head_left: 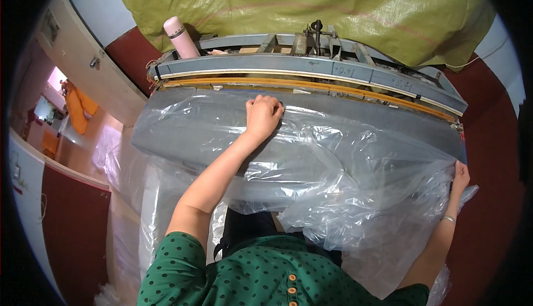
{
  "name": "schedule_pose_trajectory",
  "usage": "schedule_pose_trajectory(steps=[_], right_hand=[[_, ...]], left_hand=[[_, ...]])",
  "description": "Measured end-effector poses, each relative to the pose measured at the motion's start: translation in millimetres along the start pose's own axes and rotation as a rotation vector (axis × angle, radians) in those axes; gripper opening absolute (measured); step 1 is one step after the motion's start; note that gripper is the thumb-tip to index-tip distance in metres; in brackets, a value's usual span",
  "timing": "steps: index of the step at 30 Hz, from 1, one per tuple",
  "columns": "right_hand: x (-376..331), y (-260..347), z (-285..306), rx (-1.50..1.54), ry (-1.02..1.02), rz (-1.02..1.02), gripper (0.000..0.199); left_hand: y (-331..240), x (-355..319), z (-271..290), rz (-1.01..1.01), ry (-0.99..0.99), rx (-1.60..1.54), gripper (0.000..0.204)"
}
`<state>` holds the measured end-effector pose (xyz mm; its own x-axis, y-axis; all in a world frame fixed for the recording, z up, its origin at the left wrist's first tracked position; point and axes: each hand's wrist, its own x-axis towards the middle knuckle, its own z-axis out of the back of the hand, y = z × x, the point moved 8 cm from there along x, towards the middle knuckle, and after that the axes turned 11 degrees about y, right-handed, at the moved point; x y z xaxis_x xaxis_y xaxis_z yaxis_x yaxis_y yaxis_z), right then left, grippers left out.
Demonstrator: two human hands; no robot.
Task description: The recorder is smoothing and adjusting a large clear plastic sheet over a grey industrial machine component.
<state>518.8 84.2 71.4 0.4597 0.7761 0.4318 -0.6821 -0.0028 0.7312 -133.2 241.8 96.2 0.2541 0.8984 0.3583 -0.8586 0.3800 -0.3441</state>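
Observation:
A large clear plastic sheet (327, 167) lies wrinkled over a grey padded-looking work surface (355, 117) and hangs down over its near side. My left hand (264, 116) reaches across to the far part of the surface, its fingers curled closed at the sheet's upper edge. Something small and dark shows beside those fingers, too little to name. At the surface's right end, my right hand (461, 178) pinches the sheet's edge between thumb and fingers. Between both hands the film runs slanting, with loose folds bunched near my body.
Behind the surface runs a grey metal frame (250, 64) with orange strips (311, 87) along it. A pink bottle (181, 38) leans there. Yellow-green woven sheeting (311, 6) hangs at the back. To the left, a door (89, 56) stands ajar.

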Motion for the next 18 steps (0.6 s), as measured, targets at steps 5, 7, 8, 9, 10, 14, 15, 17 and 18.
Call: schedule_pose_trajectory(steps=[5, 7, 8, 9, 10, 14, 15, 17, 18], right_hand=[[-18, -13, 18, 0.302, -0.031, -0.273, 0.018], [-17, -24, 33, 0.323, -0.065, -0.263, 0.017], [-14, -29, 40, 0.311, -0.073, -0.242, 0.017], [-13, -25, 40, 0.303, -0.075, -0.221, 0.018], [-10, -22, 39, 0.298, -0.079, -0.217, 0.018], [4, 38, -17, 0.861, -0.205, -0.437, 0.029], [13, 61, -26, 0.951, -0.161, -0.321, 0.030], [24, 94, -44, 0.724, -0.101, -0.171, 0.021], [28, 111, -62, 0.388, -0.167, -0.094, 0.018]], left_hand=[[6, -4, 6, 0.094, -0.023, -0.096, 0.011], [-1, -3, 10, 0.058, -0.062, -0.166, 0.010], [-1, -1, 9, 0.051, -0.063, -0.178, 0.010], [-4, 0, 11, -0.032, -0.092, -0.127, 0.010], [-5, 1, 13, -0.116, -0.122, -0.077, 0.010], [43, 18, 44, 0.206, -0.232, -1.162, 0.011], [42, 19, 59, 0.320, -0.271, -1.430, 0.010], [59, 12, 79, 0.478, -0.466, -1.569, 0.013], [82, 11, 87, 0.329, -0.589, -1.487, 0.014]])
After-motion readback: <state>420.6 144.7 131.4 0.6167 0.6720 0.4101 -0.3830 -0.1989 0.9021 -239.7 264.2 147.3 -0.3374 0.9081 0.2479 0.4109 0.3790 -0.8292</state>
